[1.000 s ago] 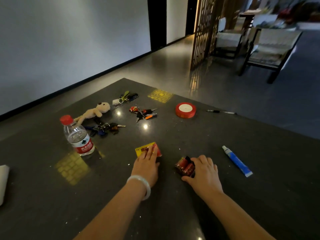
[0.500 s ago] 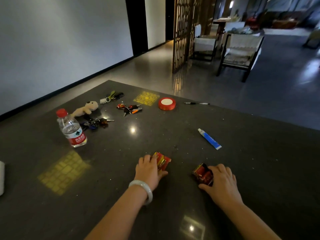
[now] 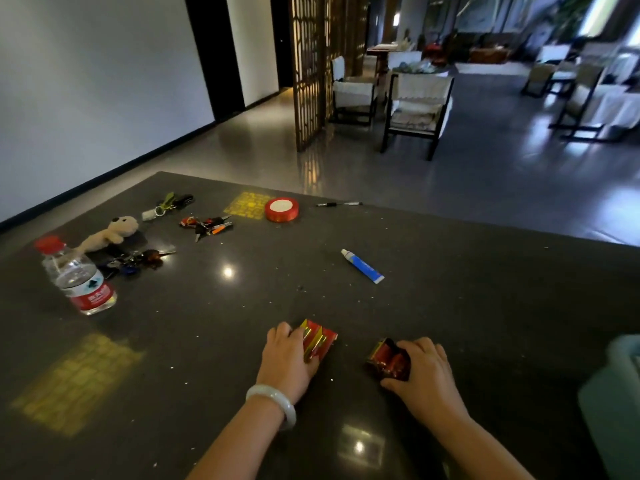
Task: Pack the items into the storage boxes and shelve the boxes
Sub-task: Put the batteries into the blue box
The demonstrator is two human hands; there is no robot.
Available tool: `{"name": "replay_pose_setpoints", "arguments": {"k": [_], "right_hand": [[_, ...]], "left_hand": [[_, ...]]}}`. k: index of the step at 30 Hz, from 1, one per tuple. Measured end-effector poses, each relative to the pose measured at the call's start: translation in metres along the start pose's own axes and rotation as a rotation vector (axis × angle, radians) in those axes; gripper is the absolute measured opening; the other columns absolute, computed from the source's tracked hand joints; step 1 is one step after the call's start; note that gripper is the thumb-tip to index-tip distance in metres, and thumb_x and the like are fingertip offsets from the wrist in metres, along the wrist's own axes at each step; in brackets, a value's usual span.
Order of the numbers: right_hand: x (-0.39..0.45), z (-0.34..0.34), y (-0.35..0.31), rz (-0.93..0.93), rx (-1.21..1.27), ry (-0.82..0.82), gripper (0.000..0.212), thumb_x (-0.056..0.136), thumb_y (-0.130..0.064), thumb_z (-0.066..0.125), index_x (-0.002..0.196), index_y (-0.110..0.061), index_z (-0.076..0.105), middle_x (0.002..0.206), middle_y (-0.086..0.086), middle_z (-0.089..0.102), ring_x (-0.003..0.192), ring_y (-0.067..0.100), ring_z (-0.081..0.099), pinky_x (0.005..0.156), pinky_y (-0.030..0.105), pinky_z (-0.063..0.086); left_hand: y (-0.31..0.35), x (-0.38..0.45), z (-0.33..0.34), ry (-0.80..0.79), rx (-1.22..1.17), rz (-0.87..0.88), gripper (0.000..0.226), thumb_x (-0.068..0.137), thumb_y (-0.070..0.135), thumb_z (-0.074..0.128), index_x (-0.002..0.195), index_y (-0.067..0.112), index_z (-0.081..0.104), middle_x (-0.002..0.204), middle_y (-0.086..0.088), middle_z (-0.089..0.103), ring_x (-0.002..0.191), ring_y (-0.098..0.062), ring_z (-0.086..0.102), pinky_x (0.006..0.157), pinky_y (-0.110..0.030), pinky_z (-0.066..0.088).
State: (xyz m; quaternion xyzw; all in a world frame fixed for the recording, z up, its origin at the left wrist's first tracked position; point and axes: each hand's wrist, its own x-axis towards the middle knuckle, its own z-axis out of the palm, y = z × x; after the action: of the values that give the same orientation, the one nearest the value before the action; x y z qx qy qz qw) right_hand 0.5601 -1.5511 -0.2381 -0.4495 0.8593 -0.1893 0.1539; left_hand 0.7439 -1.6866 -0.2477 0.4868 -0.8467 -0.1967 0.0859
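Note:
My left hand grips a red and yellow battery pack standing on edge on the dark table. My right hand curls round a dark red pack of batteries just to the right. Both packs touch the tabletop near the front. A pale green storage box shows at the right edge, partly cut off.
Farther back lie a blue tube, a red tape roll, a pen, three key bunches, a plush toy and a water bottle at the left. Chairs stand beyond the table's far edge.
Both hands slid their battery packs rightward and nearer across the table. The left hand tipped its pack from flat up onto its edge. The view turned right, revealing the green box.

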Motion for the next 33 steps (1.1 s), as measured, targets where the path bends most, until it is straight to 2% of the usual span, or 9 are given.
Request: {"name": "replay_pose_setpoints", "arguments": {"k": [9, 13, 16, 20, 25, 29, 33], "right_hand": [[-0.037, -0.106, 0.071, 0.045, 0.065, 0.207, 0.077, 0.073, -0.041, 0.077, 0.138, -0.029, 0.04, 0.131, -0.006, 0.038, 0.125, 0.015, 0.034, 0.108, 0.037, 0.035], [-0.064, -0.164, 0.123, 0.066, 0.082, 0.282, 0.075, 0.072, -0.043, 0.077, 0.137, -0.033, 0.04, 0.129, -0.008, 0.041, 0.121, 0.014, 0.042, 0.103, 0.038, 0.042], [-0.084, -0.202, 0.167, 0.089, 0.094, 0.335, 0.072, 0.071, -0.042, 0.078, 0.134, -0.032, 0.044, 0.127, -0.007, 0.051, 0.118, 0.015, 0.048, 0.101, 0.039, 0.043], [-0.11, -0.24, 0.232, 0.083, 0.142, 0.398, 0.067, 0.068, -0.035, 0.083, 0.128, -0.027, 0.054, 0.111, -0.011, 0.055, 0.104, 0.011, 0.053, 0.089, 0.03, 0.043], [-0.129, -0.248, 0.295, 0.098, 0.196, 0.52, 0.065, 0.067, -0.026, 0.085, 0.125, -0.02, 0.056, 0.105, -0.01, 0.049, 0.093, 0.01, 0.052, 0.08, 0.027, 0.04], [-0.131, -0.239, 0.326, 0.067, 0.266, 0.56, 0.063, 0.067, -0.028, 0.085, 0.123, -0.021, 0.056, 0.105, -0.008, 0.051, 0.092, 0.011, 0.054, 0.076, 0.024, 0.038], [-0.129, -0.231, 0.339, 0.017, 0.354, 0.553, 0.062, 0.07, -0.033, 0.082, 0.123, -0.029, 0.053, 0.106, -0.015, 0.049, 0.09, 0.001, 0.05, 0.071, 0.009, 0.034]], "left_hand": [[0.118, -0.029, 0.003, 0.13, -0.159, 0.189, 0.06, 0.087, 0.035, 0.065, 0.141, 0.024, 0.04, 0.115, 0.011, 0.033, 0.111, -0.002, 0.032, 0.099, -0.019, 0.033], [0.189, -0.047, 0.007, 0.127, -0.188, 0.327, 0.064, 0.085, 0.036, 0.067, 0.141, 0.028, 0.038, 0.109, 0.017, 0.028, 0.105, 0.003, 0.03, 0.09, -0.015, 0.03], [0.237, -0.064, 0.014, 0.113, -0.226, 0.416, 0.066, 0.085, 0.035, 0.068, 0.142, 0.03, 0.036, 0.11, 0.02, 0.027, 0.106, 0.005, 0.03, 0.089, -0.012, 0.03], [0.293, -0.089, 0.029, 0.095, -0.248, 0.521, 0.067, 0.084, 0.035, 0.068, 0.142, 0.032, 0.035, 0.111, 0.022, 0.026, 0.105, 0.008, 0.028, 0.081, -0.005, 0.03], [0.345, -0.124, 0.049, 0.012, -0.268, 0.636, 0.066, 0.085, 0.036, 0.067, 0.143, 0.033, 0.035, 0.109, 0.024, 0.029, 0.107, 0.008, 0.031, 0.084, -0.005, 0.033], [0.372, -0.151, 0.071, -0.101, -0.276, 0.699, 0.065, 0.086, 0.032, 0.067, 0.143, 0.034, 0.037, 0.112, 0.027, 0.028, 0.111, 0.012, 0.029, 0.093, 0.001, 0.024], [0.391, -0.169, 0.089, -0.245, -0.28, 0.741, 0.053, 0.087, 0.028, 0.066, 0.136, 0.037, 0.045, 0.122, 0.026, 0.033, 0.118, 0.014, 0.029, 0.102, -0.009, 0.027]]}}
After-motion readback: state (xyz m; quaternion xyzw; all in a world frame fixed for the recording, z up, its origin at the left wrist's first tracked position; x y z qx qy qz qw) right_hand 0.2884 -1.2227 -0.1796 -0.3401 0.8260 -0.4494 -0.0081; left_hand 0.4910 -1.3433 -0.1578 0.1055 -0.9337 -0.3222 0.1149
